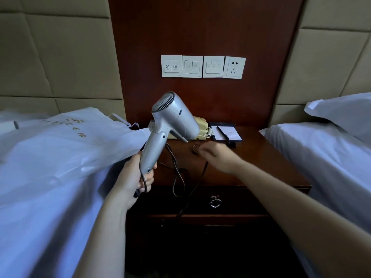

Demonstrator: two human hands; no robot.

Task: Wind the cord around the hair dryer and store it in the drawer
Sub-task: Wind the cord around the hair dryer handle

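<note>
Nightstand (261, 161) as anchor: telephone (200, 125) on its back edge, notepad (227, 133) right of that. Switch plates (202, 66) on the wall behind and above. Left of it a bed (50, 207) with bag (70, 141) on top, right of it another bed (321, 149) with pillow (345, 111). Drawer (241, 201) in its front. Hair dryer (170, 119) above its front-left, in left hand (136, 177); cord (178, 177) hangs before the drawer, pinched by right hand (216, 155).

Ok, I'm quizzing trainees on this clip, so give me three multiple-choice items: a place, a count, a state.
1. The beige corded telephone sits: A on the floor; B on the dark wooden nightstand; C on a wall hook.
2. White wall plates in the row: A four; B two; C six.
3. The silver hair dryer's black cord is: A wound tight round the handle; B knotted in a bow; C hanging in loose loops.
B: it lies on the top behind the dryer. A: three carry switches, one socket holes. C: loops dangle between left hand and right hand.
</note>
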